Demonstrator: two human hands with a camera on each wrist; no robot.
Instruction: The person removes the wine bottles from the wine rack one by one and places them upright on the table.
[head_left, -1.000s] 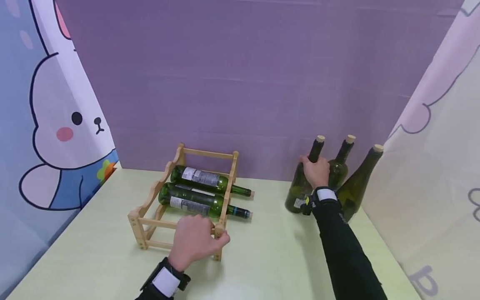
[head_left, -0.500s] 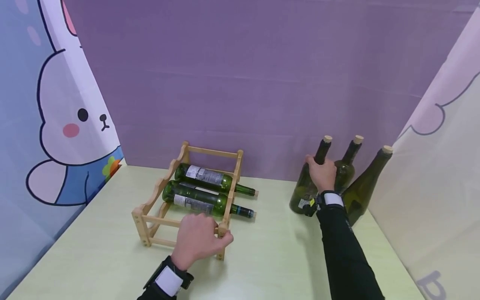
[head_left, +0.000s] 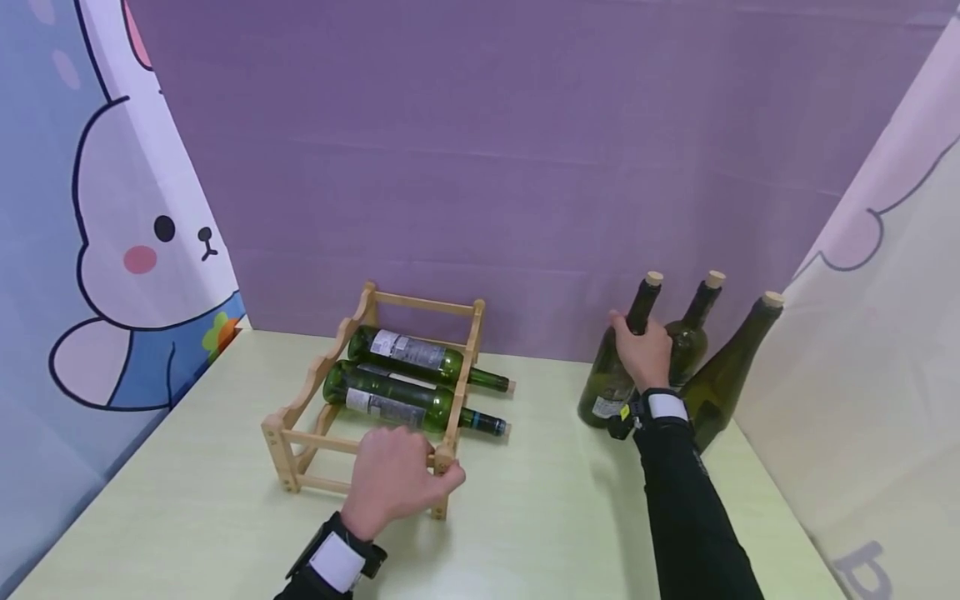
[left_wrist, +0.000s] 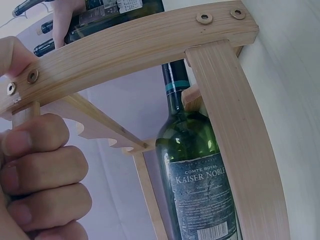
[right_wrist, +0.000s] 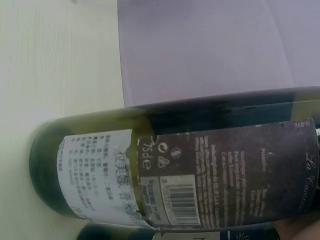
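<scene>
My left hand [head_left: 397,479] grips the near right corner of a light wooden wine rack [head_left: 322,442]. In the left wrist view its fingers [left_wrist: 47,170] curl under the top rail. Two green wine bottles lie across the rack, a nearer bottle [head_left: 386,396] and a farther bottle [head_left: 405,354], their corked necks pointing right. At the back right my right hand [head_left: 642,350] holds a dark green wine bottle [head_left: 602,387] around its upper part, below the corked neck. The right wrist view shows this bottle's white and dark labels [right_wrist: 225,175].
Two more corked bottles stand right of the held one: a round-shouldered bottle [head_left: 686,342] and a taller bottle [head_left: 731,367] by the right-hand cloth. A purple backdrop [head_left: 525,167] rises behind the pale table [head_left: 525,517]. Printed cloth [head_left: 150,292] borders the left.
The head view has shifted slightly. Both hands keep their holds on the rack and the bottle, and the bottles in the rack stay in place.
</scene>
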